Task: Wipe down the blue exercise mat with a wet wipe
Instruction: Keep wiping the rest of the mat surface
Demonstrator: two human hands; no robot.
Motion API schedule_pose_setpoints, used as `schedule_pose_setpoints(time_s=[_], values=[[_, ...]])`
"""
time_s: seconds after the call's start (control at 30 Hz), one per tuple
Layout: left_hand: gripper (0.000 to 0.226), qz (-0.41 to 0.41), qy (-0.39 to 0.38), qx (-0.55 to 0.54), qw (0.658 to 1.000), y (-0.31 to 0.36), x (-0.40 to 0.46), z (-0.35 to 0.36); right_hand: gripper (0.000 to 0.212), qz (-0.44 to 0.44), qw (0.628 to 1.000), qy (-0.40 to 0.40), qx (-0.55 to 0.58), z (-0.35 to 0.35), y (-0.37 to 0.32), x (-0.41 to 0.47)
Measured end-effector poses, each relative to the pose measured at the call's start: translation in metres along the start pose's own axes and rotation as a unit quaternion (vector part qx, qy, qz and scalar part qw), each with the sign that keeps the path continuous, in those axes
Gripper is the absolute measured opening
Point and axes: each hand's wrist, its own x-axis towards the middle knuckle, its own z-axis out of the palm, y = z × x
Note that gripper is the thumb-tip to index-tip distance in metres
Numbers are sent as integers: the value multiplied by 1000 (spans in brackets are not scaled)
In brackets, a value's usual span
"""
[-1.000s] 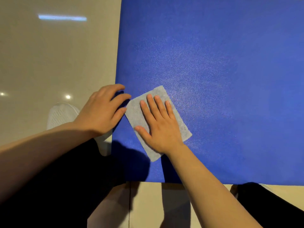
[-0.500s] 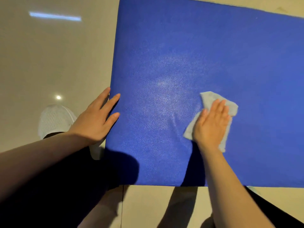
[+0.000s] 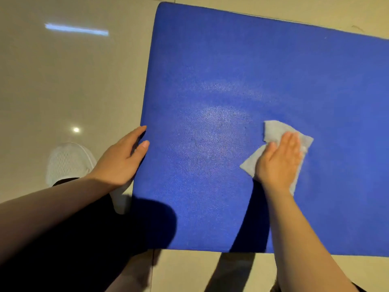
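Observation:
The blue exercise mat (image 3: 231,70) lies flat on the floor and fills most of the view, with a damp sheen near its middle. A pale grey wet wipe (image 3: 275,131) lies crumpled on the mat right of centre. My right hand (image 3: 280,161) presses flat on the wipe with straight fingers, covering its middle. My left hand (image 3: 122,159) rests at the mat's left edge, fingers straight, fingertips touching the edge.
Glossy beige floor tiles (image 3: 63,81) surround the mat on the left, near and far sides. My white mesh shoe (image 3: 67,161) stands left of the mat beside my left hand. My dark trouser leg (image 3: 73,239) fills the lower left.
My right hand has slid the wipe from beside my left hand rightward across the mat, crumpling it. The left hand stays at the mat's left edge, fingers straighter.

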Motion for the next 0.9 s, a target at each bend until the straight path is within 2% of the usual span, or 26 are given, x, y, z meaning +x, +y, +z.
schedule_pose_setpoints(time_s=[0.07,0.13,0.23,0.3,0.4,0.5,0.53,0.57,0.67,0.73,0.77,0.83,0.9], values=[[47,-14,18,-21,1000,6,1,0,65,58,998,17,-5,-3,3,5],[45,-28,30,-37,998,11,0,1,64,23,999,27,-17,7,-25,-10],[45,-40,34,-57,997,14,1,3,68,-72,997,-21,-19,29,-79,-43],[46,-34,40,-68,996,14,2,8,63,-156,987,-32,-15,44,-115,-69],[43,-65,77,-134,986,15,9,12,59,-319,944,-76,-28,54,-167,-109],[37,-165,92,-256,948,21,17,5,57,-422,894,-148,5,52,-175,-112],[34,-192,85,-310,927,23,17,2,56,-427,892,-147,15,51,-165,-102],[31,-211,73,-347,911,25,16,-1,56,-402,907,-127,17,50,-152,-88],[35,-229,44,-363,902,21,13,-5,59,-188,981,-38,3,36,-104,-26],[37,-227,37,-367,901,16,11,-7,63,-64,997,-30,9,25,-83,0],[38,-226,33,-372,900,15,11,-8,64,-32,999,-26,11,22,-82,3],[40,-223,27,-374,900,14,10,-9,63,-42,999,-14,11,27,-102,-13],[45,-221,25,-378,899,16,9,-9,61,-149,988,-33,5,40,-136,-45]])
